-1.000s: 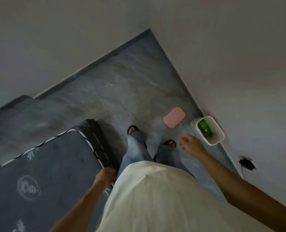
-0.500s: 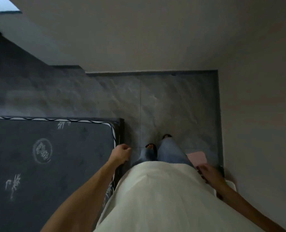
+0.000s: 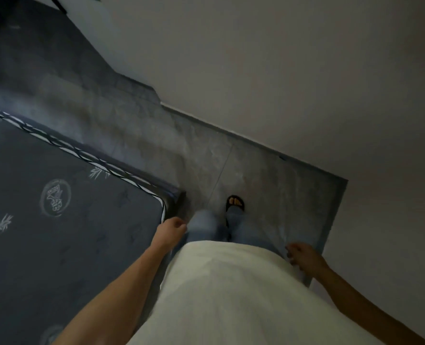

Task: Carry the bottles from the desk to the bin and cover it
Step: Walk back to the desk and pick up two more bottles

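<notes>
No bottle, bin or lid shows in the head view now. My left hand (image 3: 173,226) hangs by my hip at the mattress corner, fingers curled closed, nothing in it. My right hand (image 3: 303,255) hangs at my right side above the grey floor, fingers loosely bent and apart, holding nothing. Between them are my pale shirt and jeans.
A dark blue mattress (image 3: 57,220) with a striped edge fills the left side. Grey tiled floor (image 3: 268,185) runs ahead to a pale wall (image 3: 281,70) and a corner on the right. My sandalled foot (image 3: 235,204) steps forward.
The view has swung left, away from the white bin with the green bottle and the pink lid; both have left the frame. My right hand has dropped to my side.
</notes>
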A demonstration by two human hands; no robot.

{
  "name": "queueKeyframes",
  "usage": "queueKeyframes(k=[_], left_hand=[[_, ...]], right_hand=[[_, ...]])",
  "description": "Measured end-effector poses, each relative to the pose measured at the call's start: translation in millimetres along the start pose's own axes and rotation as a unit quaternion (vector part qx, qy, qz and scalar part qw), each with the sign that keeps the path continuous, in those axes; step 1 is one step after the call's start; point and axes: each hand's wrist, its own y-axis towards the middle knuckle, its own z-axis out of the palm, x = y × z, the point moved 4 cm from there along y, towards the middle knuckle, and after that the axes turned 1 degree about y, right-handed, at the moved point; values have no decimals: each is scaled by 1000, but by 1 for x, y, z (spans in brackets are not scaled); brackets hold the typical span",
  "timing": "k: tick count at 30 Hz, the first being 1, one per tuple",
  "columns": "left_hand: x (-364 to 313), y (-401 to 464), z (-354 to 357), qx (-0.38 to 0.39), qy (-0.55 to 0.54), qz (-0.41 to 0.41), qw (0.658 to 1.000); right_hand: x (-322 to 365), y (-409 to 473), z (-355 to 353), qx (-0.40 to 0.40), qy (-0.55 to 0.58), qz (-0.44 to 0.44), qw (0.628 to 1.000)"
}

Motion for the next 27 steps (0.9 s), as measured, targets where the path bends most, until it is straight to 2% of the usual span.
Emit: queueKeyframes(k=[6,10,14,18,24,27], left_hand=[[55,-13,0,1,-83,-111,990],[76,-12,-2,14,-164,-174,971],[83,8,-31,19,-233,-208,950],[71,43,-98,-6,-295,-218,930],[39,116,-235,-80,-348,-164,920],[24,152,-301,-112,-387,-135,905]], right_hand=[[178,53,-42,18,-90,-129,987],[299,71,-35,35,-132,-198,971],[392,78,-17,41,-179,-225,957],[455,86,0,55,-239,-225,943],[512,91,0,39,-262,-179,948],[541,90,-2,40,-303,-162,938]])
